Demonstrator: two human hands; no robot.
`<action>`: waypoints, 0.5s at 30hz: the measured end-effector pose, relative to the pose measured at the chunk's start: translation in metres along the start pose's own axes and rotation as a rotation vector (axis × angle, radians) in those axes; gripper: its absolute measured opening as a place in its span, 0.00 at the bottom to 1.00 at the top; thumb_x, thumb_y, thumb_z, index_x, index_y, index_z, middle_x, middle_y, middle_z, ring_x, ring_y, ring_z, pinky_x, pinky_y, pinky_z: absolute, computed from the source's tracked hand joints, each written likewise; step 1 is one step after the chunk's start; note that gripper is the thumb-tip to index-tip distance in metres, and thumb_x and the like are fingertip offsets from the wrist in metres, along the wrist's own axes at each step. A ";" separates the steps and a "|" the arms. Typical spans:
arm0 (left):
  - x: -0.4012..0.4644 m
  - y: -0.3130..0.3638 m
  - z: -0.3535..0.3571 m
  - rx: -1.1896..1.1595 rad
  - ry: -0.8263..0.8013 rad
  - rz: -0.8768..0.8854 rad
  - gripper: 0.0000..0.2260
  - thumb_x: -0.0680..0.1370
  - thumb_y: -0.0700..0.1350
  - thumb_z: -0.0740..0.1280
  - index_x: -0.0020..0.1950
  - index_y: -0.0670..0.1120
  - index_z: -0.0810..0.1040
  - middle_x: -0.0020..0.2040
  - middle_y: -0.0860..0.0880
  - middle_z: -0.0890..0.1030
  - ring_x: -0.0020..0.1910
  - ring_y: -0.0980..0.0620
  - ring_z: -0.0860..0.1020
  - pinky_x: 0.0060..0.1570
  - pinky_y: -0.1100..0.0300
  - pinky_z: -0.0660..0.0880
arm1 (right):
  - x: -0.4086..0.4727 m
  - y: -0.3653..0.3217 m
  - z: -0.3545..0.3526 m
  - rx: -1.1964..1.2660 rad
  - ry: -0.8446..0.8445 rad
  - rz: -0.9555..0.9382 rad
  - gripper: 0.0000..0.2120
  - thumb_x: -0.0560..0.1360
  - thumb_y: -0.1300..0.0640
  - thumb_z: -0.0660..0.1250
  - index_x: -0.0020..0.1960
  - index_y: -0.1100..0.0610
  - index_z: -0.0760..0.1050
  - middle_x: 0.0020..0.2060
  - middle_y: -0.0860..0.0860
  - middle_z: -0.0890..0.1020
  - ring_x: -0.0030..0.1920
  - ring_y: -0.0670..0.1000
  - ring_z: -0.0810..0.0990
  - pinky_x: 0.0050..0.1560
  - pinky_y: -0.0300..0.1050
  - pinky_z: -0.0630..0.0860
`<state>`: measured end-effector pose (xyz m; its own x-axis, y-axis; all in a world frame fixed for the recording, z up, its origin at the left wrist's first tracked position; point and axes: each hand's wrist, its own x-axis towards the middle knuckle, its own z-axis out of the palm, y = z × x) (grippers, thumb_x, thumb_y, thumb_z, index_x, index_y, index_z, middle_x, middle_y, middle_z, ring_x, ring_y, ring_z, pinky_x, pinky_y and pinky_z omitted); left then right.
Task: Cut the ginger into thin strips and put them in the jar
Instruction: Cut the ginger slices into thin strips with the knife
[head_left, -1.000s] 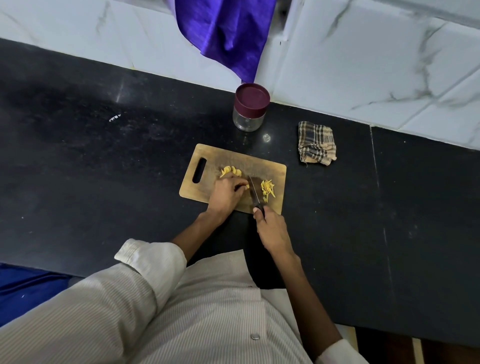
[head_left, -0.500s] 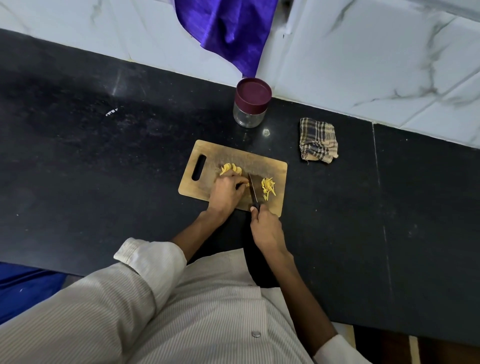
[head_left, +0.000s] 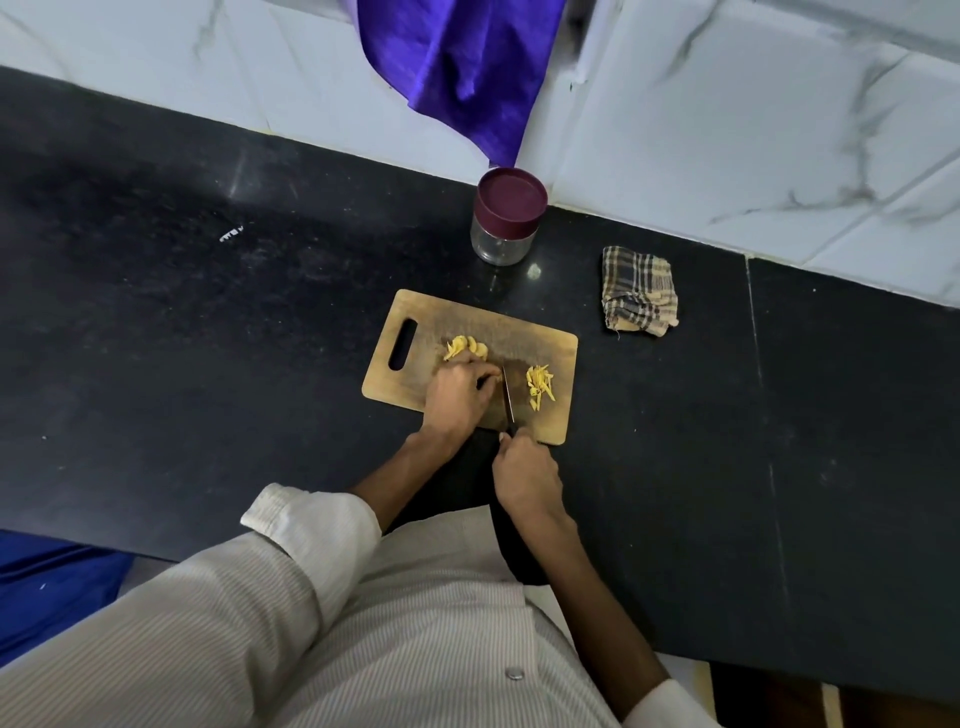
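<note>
Since a second earlier, little had shifted. Right hand (head_left: 527, 475) clasped the knife (head_left: 508, 396); left hand (head_left: 457, 395) pinned ginger slices (head_left: 466, 347) on the cutting board (head_left: 415, 387), strips (head_left: 540, 385) beside the blade. Farther along the tabletop (head_left: 208, 338) stood the lidded jar (head_left: 506, 217).

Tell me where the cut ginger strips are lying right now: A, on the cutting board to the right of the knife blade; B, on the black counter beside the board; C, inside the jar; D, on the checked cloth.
A: the thin yellow strips lie in a small heap on the cutting board, just right of the knife blade, while the jar stands behind the board with its lid on.
</note>
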<state>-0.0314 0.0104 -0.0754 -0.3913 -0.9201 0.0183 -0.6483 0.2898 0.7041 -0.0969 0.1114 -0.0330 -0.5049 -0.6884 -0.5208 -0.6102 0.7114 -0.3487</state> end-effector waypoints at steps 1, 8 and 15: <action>0.000 0.000 0.000 -0.002 0.001 0.000 0.08 0.77 0.41 0.67 0.54 0.43 0.83 0.55 0.45 0.79 0.49 0.49 0.79 0.51 0.53 0.77 | -0.002 0.001 0.000 -0.009 -0.002 -0.001 0.16 0.85 0.52 0.53 0.64 0.61 0.69 0.58 0.61 0.79 0.57 0.61 0.79 0.52 0.53 0.74; 0.001 0.000 -0.001 0.009 0.008 -0.005 0.08 0.78 0.42 0.67 0.54 0.44 0.83 0.54 0.46 0.79 0.49 0.49 0.79 0.50 0.55 0.76 | -0.004 -0.003 -0.004 0.027 0.046 -0.037 0.15 0.85 0.52 0.53 0.61 0.62 0.71 0.56 0.60 0.80 0.56 0.61 0.79 0.48 0.51 0.72; -0.001 -0.001 -0.002 0.008 0.020 0.013 0.08 0.77 0.42 0.67 0.54 0.44 0.83 0.54 0.45 0.79 0.49 0.49 0.78 0.49 0.57 0.74 | 0.000 -0.002 -0.014 0.095 0.075 0.013 0.16 0.85 0.51 0.53 0.61 0.62 0.71 0.56 0.61 0.79 0.57 0.62 0.78 0.48 0.50 0.70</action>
<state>-0.0294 0.0105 -0.0746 -0.3864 -0.9214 0.0418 -0.6483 0.3036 0.6983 -0.1049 0.1079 -0.0216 -0.5588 -0.6853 -0.4670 -0.5448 0.7280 -0.4163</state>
